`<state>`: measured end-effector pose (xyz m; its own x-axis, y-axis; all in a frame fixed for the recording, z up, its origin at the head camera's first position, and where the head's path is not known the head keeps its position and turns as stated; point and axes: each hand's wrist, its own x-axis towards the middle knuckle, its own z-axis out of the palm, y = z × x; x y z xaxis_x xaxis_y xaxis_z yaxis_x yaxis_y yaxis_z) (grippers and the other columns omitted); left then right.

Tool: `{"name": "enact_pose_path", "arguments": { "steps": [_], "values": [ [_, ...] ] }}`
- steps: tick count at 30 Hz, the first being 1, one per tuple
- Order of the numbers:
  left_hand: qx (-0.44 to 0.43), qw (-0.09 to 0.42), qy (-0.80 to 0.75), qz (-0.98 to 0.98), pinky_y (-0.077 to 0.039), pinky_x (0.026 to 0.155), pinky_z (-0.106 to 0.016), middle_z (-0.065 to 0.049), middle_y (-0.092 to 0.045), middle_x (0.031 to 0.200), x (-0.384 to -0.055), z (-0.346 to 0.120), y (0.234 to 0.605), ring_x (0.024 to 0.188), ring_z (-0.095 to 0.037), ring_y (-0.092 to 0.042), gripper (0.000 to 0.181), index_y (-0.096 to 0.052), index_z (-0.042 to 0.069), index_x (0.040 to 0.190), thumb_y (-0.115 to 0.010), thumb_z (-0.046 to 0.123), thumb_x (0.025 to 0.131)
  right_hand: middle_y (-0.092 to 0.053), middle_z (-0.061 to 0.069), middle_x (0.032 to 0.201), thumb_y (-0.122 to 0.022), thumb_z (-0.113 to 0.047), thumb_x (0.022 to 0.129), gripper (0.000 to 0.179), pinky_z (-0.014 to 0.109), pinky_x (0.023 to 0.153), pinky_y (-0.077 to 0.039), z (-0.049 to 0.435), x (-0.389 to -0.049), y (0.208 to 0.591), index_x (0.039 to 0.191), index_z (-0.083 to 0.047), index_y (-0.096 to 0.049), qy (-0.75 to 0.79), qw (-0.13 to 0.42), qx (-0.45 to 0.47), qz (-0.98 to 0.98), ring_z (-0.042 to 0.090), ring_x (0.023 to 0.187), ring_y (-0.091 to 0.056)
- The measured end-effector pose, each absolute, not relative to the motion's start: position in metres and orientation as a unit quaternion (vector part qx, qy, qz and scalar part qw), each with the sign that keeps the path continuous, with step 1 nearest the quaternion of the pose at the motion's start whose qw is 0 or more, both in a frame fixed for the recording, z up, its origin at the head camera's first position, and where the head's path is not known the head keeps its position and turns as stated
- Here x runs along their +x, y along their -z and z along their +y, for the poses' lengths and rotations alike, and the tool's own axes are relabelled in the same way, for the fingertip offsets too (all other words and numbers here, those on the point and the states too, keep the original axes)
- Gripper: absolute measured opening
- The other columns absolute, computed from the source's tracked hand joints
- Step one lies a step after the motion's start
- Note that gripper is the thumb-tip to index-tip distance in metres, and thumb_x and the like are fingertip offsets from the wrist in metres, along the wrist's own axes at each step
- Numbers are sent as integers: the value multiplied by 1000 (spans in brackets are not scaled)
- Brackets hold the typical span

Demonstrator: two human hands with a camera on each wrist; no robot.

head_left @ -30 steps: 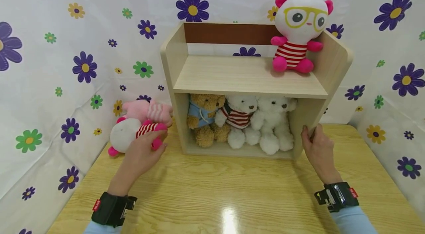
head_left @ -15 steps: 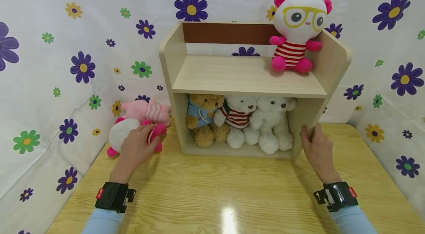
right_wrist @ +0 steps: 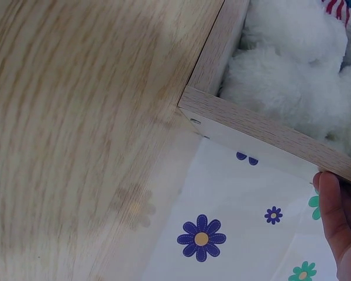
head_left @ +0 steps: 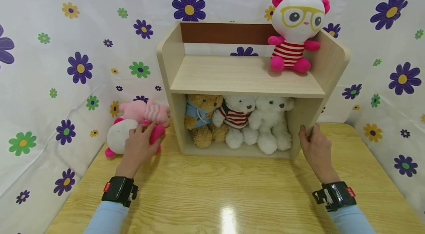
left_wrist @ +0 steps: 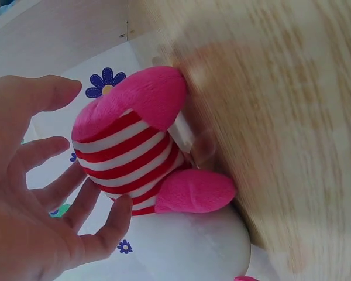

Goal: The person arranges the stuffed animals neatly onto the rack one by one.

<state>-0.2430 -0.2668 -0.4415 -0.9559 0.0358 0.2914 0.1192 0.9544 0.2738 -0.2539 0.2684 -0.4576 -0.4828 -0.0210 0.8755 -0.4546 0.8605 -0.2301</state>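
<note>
In the head view my left hand (head_left: pixel 137 147) is over a plush panda (head_left: pixel 120 136) lying on the table left of the shelf. The left wrist view shows the panda's red-and-white striped body (left_wrist: pixel 128 158) and pink legs. My fingers there are spread and loosely bent along its side, the little finger right at the stripes, the thumb held apart. At the right, my right hand (head_left: pixel 317 151) grips the front edge of the wooden shelf's side panel (head_left: pixel 307 119), fingers curled. That panel edge (right_wrist: pixel 269 132) also crosses the right wrist view.
A pink plush toy (head_left: pixel 156 112) lies behind the panda. Inside the lower compartment sit a brown bear (head_left: pixel 203 116), a white bear in a striped shirt (head_left: pixel 239 116) and a plain white bear (head_left: pixel 272 123). Another panda (head_left: pixel 297 31) sits at the upper right, against the flowered backdrop.
My left hand has slid a little along the lying panda, now covering more of its striped body. My right hand keeps its grip on the shelf. The view has shifted slightly.
</note>
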Motion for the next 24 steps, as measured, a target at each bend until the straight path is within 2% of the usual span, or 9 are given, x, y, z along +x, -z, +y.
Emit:
{"name": "enact_pose_path", "arguments": {
  "steps": [3, 7, 12, 16, 21, 24],
  "values": [
    [-28, 141, 136, -980, -52, 77, -68, -34, -46, 130, -243, -267, 443, 110, -54, -43, 70, -46, 6, 152, -68, 40, 95, -50, 13, 57, -66, 0, 89, 17, 26, 40, -30, 268, -254, 458, 85, 4, -51, -222, 490, 143, -831, 19, 43, -45],
    [-16, 142, 130, -981, -52, 72, -63, -32, -44, 121, -240, -267, 444, 106, -51, -42, 65, -53, 6, 144, -69, 44, 94, -50, 13, 57, -66, 0, 90, 17, 27, 40, -29, 268, -254, 457, 85, 5, -51, -223, 491, 141, -830, 19, 42, -45],
    [-15, 162, 132, -978, -53, 68, -60, -31, -43, 116, -237, -266, 445, 102, -49, -43, 60, -55, 4, 133, -76, 38, 90, -50, 13, 57, -67, 1, 89, 16, 26, 40, -29, 269, -254, 456, 87, 6, -51, -223, 489, 140, -831, 19, 43, -45],
    [-23, 175, 132, -975, -56, 68, -62, -29, -41, 118, -234, -267, 445, 99, -49, -47, 60, -52, 3, 126, -84, 31, 83, -50, 13, 57, -66, 0, 90, 17, 27, 40, -30, 269, -254, 458, 87, 6, -51, -219, 489, 141, -832, 20, 42, -45],
    [-31, 155, 139, -978, -55, 72, -66, -21, -49, 116, -234, -271, 442, 96, -46, -51, 61, -49, 4, 122, -85, 31, 81, -50, 12, 56, -68, 1, 89, 17, 23, 40, -27, 268, -255, 460, 85, 5, -51, -219, 490, 141, -832, 18, 42, -44],
    [-41, 180, 158, -970, -56, 71, -61, -18, -55, 111, -235, -273, 439, 94, -41, -53, 62, -50, 3, 122, -84, 32, 80, -50, 11, 56, -69, 1, 88, 18, 23, 40, -26, 267, -256, 460, 84, 4, -52, -220, 494, 141, -829, 15, 43, -42]
  ]
}}
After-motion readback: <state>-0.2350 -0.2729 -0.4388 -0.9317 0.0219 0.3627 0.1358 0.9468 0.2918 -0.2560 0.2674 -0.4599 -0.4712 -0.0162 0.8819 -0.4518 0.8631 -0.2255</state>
